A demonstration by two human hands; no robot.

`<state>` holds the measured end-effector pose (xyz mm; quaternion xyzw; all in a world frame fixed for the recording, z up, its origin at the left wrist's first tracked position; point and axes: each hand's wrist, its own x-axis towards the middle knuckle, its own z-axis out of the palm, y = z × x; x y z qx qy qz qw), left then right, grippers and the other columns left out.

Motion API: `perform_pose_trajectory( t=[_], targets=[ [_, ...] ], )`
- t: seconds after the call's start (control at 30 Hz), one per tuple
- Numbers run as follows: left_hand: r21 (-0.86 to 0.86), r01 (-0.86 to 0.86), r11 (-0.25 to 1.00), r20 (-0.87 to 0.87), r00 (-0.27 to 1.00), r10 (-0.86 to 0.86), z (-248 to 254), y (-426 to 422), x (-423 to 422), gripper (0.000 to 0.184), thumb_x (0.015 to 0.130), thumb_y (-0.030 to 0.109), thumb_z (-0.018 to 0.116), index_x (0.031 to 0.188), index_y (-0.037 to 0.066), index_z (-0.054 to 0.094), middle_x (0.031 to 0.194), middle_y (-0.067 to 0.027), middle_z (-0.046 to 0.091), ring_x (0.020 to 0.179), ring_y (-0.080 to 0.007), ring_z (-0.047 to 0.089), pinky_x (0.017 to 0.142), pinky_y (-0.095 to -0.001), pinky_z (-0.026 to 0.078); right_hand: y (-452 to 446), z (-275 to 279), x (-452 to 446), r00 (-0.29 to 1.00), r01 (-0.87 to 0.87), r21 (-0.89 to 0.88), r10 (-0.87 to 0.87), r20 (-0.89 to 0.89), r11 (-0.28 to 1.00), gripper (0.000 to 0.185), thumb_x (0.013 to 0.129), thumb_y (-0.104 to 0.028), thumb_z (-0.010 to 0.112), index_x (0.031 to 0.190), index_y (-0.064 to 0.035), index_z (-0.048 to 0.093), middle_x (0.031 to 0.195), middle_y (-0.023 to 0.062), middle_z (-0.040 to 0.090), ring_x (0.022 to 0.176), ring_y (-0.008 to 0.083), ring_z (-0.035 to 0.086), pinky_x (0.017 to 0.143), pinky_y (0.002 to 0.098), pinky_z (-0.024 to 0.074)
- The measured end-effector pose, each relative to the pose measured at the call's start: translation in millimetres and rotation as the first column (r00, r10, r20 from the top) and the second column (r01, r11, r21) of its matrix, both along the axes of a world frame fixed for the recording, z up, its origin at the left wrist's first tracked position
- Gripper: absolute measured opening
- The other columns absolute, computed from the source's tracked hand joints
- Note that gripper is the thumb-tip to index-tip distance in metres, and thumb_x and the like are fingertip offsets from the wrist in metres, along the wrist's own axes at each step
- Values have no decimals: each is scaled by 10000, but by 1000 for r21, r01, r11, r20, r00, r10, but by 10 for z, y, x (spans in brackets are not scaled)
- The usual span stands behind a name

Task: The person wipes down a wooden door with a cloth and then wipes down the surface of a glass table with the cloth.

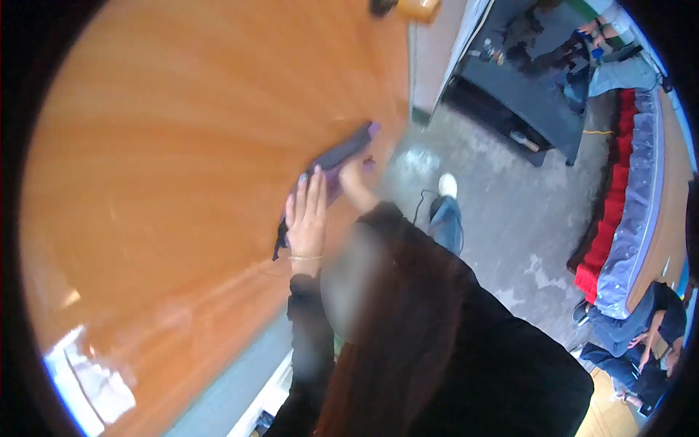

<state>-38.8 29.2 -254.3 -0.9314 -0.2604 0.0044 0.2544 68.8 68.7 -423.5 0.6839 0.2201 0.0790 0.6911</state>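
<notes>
A dark purple cloth (pixel 342 152) lies on the big wooden table (pixel 175 175), close to the table's near edge. Its long side runs roughly along that edge. The left hand (pixel 308 215) is spread flat, fingers out straight, resting on the cloth without a grip. The right hand (pixel 355 183) is just beside the cloth, toward the table's right end, but it's blurry, so I can't tell if it holds any. Both hands are about equally near.

Bright glare whitens the table (pixel 160 182) towards 8 o'clock; right hand (pixel 355 183) blurred; fisheye edges bow into black corners.
</notes>
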Motion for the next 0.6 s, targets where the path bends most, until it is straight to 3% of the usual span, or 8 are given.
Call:
perform_pose_trajectory(
  t=[0.07,0.13,0.17,0.2,0.23,0.33,0.43,0.6],
  targets=[
    [-139,-93,986,107,988,108,-266,-217,-922,539,864,80,484,1390,197,483,1468,51,420,1322,-201,419,1093,-403,277,-20,-461,-1039,938,77,298,-170,301,951,607,1014,-265,324,1517,-34,73,1574,121,138,1395,181,211,1157,289,85],
    [-1,-199,980,115,974,197,-456,-454,-1770,542,847,74,488,1371,210,508,1462,35,431,1296,-265,434,1079,-459,285,-143,-358,-2093,907,263,173,-182,-379,949,547,1010,-154,234,1483,61,64,1575,197,34,1452,270,98,1177,332,89],
    [-1,-254,967,150,956,252,-471,-588,-2077,523,842,78,489,1349,197,533,1457,17,438,1284,-315,433,1082,-497,277,-225,-772,-2736,774,405,472,-20,-633,783,539,998,-131,249,1453,108,89,1551,250,54,1445,314,93,1180,362,92],
    [-49,-325,945,168,929,328,-432,-727,-2287,503,847,84,501,1338,185,540,1459,1,434,1284,-363,421,1096,-521,260,-301,-1197,-3378,469,759,540,270,-841,363,533,985,-108,264,1424,155,114,1527,303,73,1439,359,88,1183,392,96],
    [-3,-360,933,191,916,354,-484,-803,-2480,476,860,138,512,1331,189,543,1447,6,443,1268,-376,430,1081,-540,279,-374,-1624,-4014,192,943,302,512,-837,140,529,973,-85,278,1394,203,138,1502,355,92,1433,404,82,1186,422,99],
    [7,-442,897,231,874,428,-484,-922,-2594,442,868,198,536,1307,157,554,1433,-34,452,1265,-421,418,1080,-562,291,-1167,-785,-3834,-174,980,-56,691,-701,190,525,973,-92,295,1397,187,163,1501,345,118,1427,407,105,1182,421,117],
    [-102,-482,870,299,820,489,-481,-976,-2496,428,865,168,537,1279,64,549,1433,-139,429,1290,-482,365,1070,-558,310,-1329,-410,-3529,-251,966,-122,712,-656,228,521,973,-100,313,1400,171,187,1500,334,144,1421,411,128,1179,420,135],
    [-290,-341,894,463,767,443,-668,-943,-2302,578,800,32,548,1370,28,450,1502,-223,294,1359,-534,205,1101,-589,211,-995,137,-2442,-97,992,-25,629,-771,123,516,973,-112,341,1405,146,228,1499,316,187,1412,416,165,1173,419,165]
  ],
)
